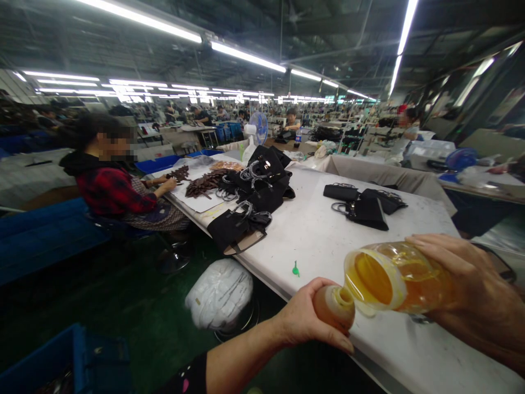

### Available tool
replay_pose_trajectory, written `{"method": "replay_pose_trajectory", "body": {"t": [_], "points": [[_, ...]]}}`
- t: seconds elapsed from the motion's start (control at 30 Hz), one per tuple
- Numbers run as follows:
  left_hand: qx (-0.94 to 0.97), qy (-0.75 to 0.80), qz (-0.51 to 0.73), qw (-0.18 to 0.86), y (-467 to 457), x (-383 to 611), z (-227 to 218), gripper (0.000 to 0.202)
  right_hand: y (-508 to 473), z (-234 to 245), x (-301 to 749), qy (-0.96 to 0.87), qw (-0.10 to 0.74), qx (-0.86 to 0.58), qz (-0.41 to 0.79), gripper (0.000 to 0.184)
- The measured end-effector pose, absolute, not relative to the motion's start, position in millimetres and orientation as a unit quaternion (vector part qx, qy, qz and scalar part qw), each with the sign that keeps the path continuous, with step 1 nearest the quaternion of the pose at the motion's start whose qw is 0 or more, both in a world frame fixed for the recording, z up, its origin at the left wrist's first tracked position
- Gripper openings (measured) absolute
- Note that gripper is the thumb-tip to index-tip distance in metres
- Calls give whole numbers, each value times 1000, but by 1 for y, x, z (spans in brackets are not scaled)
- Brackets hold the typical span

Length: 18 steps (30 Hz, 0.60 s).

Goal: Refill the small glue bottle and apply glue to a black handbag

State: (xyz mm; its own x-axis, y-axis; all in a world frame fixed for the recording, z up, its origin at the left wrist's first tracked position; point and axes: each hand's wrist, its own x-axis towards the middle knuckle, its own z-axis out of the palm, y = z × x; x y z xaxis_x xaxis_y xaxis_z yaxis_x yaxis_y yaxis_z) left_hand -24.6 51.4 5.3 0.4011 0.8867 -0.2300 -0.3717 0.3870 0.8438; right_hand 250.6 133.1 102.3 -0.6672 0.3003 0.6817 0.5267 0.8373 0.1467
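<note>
- One blue plastic crate (pixel 100 355) stands on the dark green floor, well apart from the bench's left edge.
- One co-worker (pixel 118 189) in a red-and-black checked shirt sits along that edge toward its far end, fingers at brown strips (pixel 205 181) lying there in two heaps.
- One round stool (pixel 221 293), wrapped in crinkled pale plastic, stands just beside the left edge.
- Black bags (pixel 266 186) with looped, wrapped handles pile up from the left edge inward; they overlap too much for me to count, and block the bench top behind them.
- One fan (pixel 259 128) with blue blades shows beyond the pile.
- One small green cap (pixel 296 268), thin-tipped, lies near the left edge.
- The left hand (pixel 303 312) grips one small bottle (pixel 334 309), open-necked and amber, beside the bench's left edge.
- Three flat black bags (pixel 367 210) lie together toward the far edge.
- The right hand (pixel 471 273) clasps one big bottle (pixel 397 279), clear plastic, tilted left with amber liquid inside, its wide lip at the small neck; I cannot tell whether liquid is running. The fingers cover its back end.
</note>
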Motion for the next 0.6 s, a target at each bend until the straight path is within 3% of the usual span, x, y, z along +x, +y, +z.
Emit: {"method": "replay_pose_trajectory", "body": {"t": [0.6], "points": [[361,351,422,754,50,-25,6,104,130,101,249,-895,347,-231,-158,85]]}}
